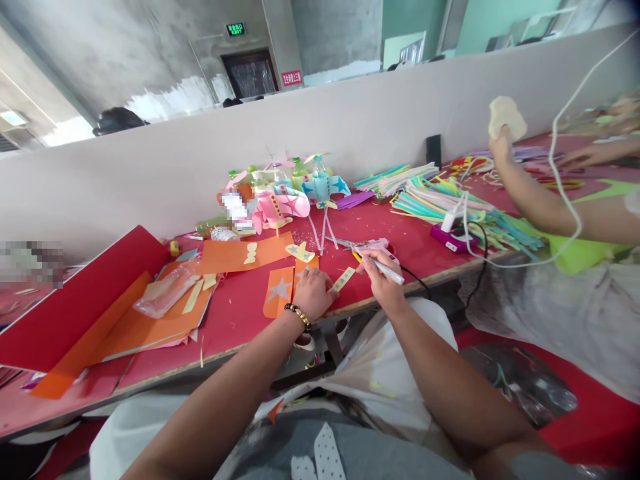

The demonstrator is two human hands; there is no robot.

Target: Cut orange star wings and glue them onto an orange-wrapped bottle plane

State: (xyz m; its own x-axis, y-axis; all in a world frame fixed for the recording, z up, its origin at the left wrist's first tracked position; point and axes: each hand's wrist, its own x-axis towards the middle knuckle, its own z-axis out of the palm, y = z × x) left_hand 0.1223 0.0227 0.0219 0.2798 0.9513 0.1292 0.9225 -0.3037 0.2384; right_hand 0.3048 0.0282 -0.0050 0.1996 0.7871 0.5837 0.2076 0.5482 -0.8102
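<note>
My left hand [313, 293], with a beaded bracelet at the wrist, rests at the table's front edge. Its fingers hold one end of a small pale yellow strip [343, 279] marked with dark shapes. Just right of the strip, my right hand [381, 277] is closed round a white marker [389, 270] with a yellow part near its front. Orange pieces with grey stars [279, 291] lie beside and under my left hand. A pale yellow cutout with stars [300, 251] is behind it. Pink-handled scissors [367, 247] lie behind my right hand.
Decorated bottle planes [280, 203] stand at the back. Bundles of coloured pipe cleaners [430, 193] and a purple power strip [453, 239] with a white cable are on the right. Another person's hand [503, 143] holds a cream piece. Orange sheets [155, 327] and a red board [85, 300] lie left.
</note>
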